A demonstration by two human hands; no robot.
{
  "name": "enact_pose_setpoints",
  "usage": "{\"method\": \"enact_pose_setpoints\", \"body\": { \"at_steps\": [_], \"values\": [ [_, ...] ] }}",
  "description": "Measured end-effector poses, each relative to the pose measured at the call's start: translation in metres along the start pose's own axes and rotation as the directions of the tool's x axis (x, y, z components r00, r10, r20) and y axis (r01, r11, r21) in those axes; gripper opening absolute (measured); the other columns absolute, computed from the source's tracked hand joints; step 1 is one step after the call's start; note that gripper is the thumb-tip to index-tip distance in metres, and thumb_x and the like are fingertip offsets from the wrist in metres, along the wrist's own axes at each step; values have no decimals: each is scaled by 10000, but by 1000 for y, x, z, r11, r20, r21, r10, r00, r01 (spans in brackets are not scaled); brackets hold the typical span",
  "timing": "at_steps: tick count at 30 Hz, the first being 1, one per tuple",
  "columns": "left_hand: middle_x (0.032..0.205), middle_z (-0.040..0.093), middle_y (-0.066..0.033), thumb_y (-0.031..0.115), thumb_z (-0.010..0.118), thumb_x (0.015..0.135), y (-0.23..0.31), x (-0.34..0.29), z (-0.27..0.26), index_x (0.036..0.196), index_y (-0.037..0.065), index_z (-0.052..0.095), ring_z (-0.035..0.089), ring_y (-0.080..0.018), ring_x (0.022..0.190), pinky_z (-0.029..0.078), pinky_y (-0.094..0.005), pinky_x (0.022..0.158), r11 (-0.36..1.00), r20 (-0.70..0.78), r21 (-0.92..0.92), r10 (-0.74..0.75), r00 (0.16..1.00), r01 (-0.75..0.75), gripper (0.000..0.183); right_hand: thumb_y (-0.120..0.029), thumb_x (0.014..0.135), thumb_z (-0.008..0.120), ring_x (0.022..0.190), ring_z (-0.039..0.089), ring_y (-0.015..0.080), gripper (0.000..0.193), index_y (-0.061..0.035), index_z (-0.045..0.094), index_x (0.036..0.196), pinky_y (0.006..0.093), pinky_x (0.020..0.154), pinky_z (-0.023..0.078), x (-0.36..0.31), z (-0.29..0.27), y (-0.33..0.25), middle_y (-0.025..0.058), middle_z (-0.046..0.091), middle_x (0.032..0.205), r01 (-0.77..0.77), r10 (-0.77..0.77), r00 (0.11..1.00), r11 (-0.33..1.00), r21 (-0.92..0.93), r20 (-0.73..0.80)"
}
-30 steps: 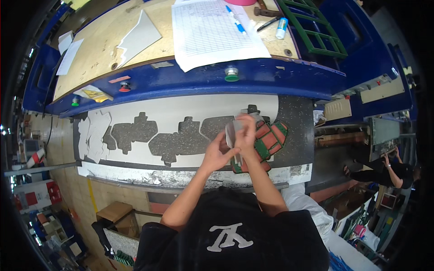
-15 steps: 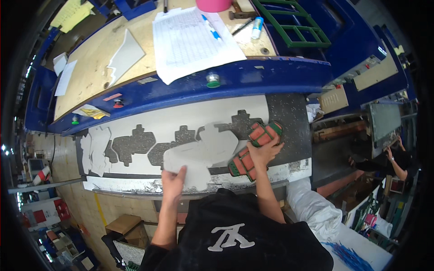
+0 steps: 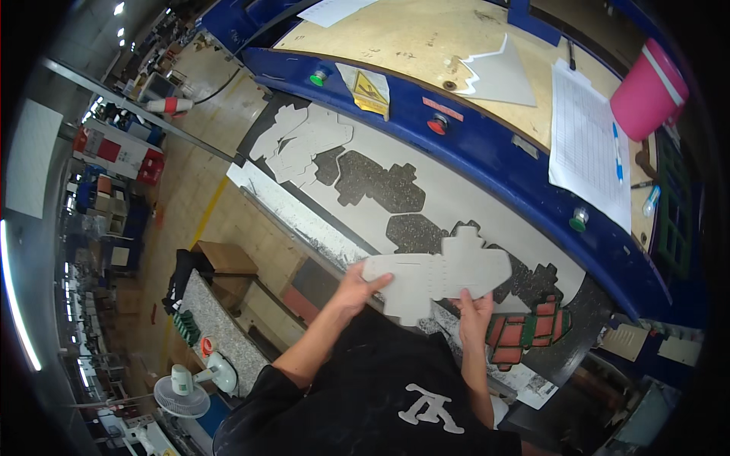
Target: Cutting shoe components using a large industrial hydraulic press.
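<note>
A die-cut piece of pale grey cardboard (image 3: 473,266) with tabs and rows of small slits is held up over the cutting bed. My left hand (image 3: 357,289) pinches its left end, thumb on top. At its near right edge my right hand (image 3: 474,310) grips it too. Right of that hand lies a cutting die (image 3: 528,331) with red foam blocks and green edging, untouched. Beneath the piece stretches a pale cardboard sheet (image 3: 456,190) with several shaped holes showing the dark speckled bed (image 3: 380,182). Other cut cardboard pieces (image 3: 323,131) lie overlapped at its far left end.
A blue machine beam (image 3: 487,144) with green and red buttons runs behind the bed. On its wooden top sit a written sheet (image 3: 585,137), a pink cup (image 3: 649,91) and a cardboard offcut (image 3: 502,72). A fan (image 3: 182,391) stands at lower left beside a speckled grey tabletop (image 3: 217,327).
My view has swung left. My right hand has let go of the cutting die, now lying at the right, and has taken hold of the cut cardboard piece, which is lifted with both hands.
</note>
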State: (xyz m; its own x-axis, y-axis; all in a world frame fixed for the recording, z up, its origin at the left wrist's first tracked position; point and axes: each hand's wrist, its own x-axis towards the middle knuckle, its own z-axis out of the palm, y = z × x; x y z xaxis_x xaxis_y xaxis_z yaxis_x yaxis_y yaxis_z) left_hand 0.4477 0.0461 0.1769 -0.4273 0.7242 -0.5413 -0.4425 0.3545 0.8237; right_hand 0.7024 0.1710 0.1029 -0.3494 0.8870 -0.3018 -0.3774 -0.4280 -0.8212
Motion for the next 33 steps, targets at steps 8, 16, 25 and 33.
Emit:
{"method": "enact_pose_setpoints", "body": {
  "at_steps": [8, 16, 25, 33],
  "values": [
    [1030, 786, -119, 100, 899, 834, 105, 108, -184, 1305, 26, 662, 746, -205, 917, 596, -364, 817, 781, -47, 576, 326, 944, -240, 532, 71, 984, 692, 1060, 748, 217, 640, 6, 431, 1565, 340, 844, 646, 99, 168, 42, 143, 714, 1254, 113, -99, 993, 952, -286, 63],
    [1233, 721, -279, 107, 857, 814, 153, 237, -371, 1366, 40, 645, 701, -452, 1154, 557, -479, 997, 548, -72, 800, 493, 867, -245, 595, 54, 982, 700, 877, 766, 172, 604, 21, 497, 1550, 297, 771, 627, 217, 338, 149, 150, 741, 1124, 129, -15, 983, 772, -622, 185],
    [1203, 730, -284, 136, 855, 832, 191, 324, -449, 1363, 45, 653, 698, -462, 1159, 555, -488, 1011, 614, -133, 758, 475, 870, -219, 576, 37, 938, 758, 745, 710, 125, 532, 11, 604, 1447, 289, 681, 582, 333, 444, 194, 71, 710, 967, 291, -160, 955, 351, -890, 249],
    [1137, 764, -229, 193, 838, 890, 197, 309, -457, 1289, 34, 688, 733, -436, 1053, 579, -466, 921, 564, 166, 770, 276, 947, -299, 455, 11, 929, 778, 830, 706, 152, 541, -10, 601, 1440, 315, 784, 592, 315, 429, 194, 53, 726, 966, 148, -122, 988, 615, -775, 92]
  ]
}}
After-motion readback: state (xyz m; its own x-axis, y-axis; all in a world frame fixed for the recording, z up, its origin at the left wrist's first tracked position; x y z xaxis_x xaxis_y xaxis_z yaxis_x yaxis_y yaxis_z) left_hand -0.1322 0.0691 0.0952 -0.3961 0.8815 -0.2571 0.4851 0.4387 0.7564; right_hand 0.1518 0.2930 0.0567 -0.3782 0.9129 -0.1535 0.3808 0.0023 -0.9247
